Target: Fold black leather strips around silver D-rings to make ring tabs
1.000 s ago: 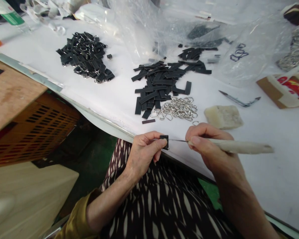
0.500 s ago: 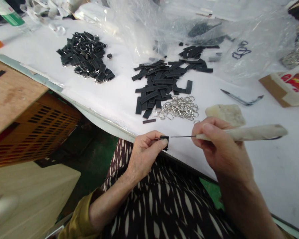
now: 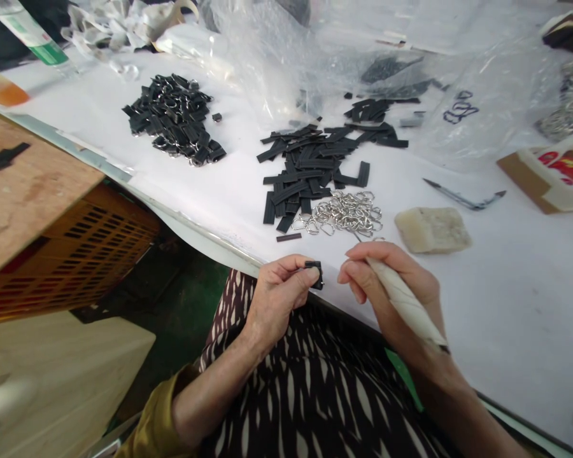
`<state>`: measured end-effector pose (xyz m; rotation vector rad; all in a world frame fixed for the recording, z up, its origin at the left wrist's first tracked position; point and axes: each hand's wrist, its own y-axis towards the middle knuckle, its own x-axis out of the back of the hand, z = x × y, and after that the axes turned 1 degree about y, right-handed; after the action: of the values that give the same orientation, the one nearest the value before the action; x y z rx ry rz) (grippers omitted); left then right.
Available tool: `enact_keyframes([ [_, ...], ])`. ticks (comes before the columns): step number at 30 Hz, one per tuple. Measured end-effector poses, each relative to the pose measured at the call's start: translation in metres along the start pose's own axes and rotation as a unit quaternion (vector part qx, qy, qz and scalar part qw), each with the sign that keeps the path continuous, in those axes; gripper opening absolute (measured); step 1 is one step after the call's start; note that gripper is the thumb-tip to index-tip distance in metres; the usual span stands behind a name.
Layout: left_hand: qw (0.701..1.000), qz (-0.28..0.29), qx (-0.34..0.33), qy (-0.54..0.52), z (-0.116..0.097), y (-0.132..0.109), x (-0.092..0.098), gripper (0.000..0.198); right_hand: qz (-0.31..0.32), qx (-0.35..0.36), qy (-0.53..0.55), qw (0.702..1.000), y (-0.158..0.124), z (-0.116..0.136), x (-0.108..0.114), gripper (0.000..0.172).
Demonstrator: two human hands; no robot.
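My left hand (image 3: 279, 292) pinches a small folded black strap piece (image 3: 316, 273) between thumb and forefinger at the table's front edge. A short way to the right, my right hand (image 3: 396, 286) holds an awl (image 3: 405, 302) by its pale wrapped handle. The awl's thin metal shaft slants up past the fingers toward a heap of silver D-rings (image 3: 351, 213). Thumb and fingertips of that hand are apart from the strap piece. Behind the D-rings is a spread of flat black strips (image 3: 305, 165). Folded black pieces fitted with rings (image 3: 176, 121) are piled farther left.
A yellowish block (image 3: 432, 230) lies right of the D-rings, with a thin bent metal tool (image 3: 465, 194) behind it. Clear plastic bags (image 3: 277, 57) cover the back. A cardboard box (image 3: 549, 181) stands at right. An orange crate (image 3: 90, 242) sits below at left.
My right hand has turned the awl, so its tip points up and away instead of at the strap piece, and the fingers have come closer to my left hand. The left hand keeps its pinch.
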<state>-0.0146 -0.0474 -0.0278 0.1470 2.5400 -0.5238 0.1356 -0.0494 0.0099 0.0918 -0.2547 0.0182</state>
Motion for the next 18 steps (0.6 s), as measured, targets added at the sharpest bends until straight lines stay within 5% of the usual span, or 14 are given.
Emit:
enact_keyframes([
  [18,0.984,-0.071,-0.067,0.149,-0.003,-0.006,-0.01,0.009,-0.007,0.041,-0.072,0.997,0.001,0.001,-0.014,0.013],
])
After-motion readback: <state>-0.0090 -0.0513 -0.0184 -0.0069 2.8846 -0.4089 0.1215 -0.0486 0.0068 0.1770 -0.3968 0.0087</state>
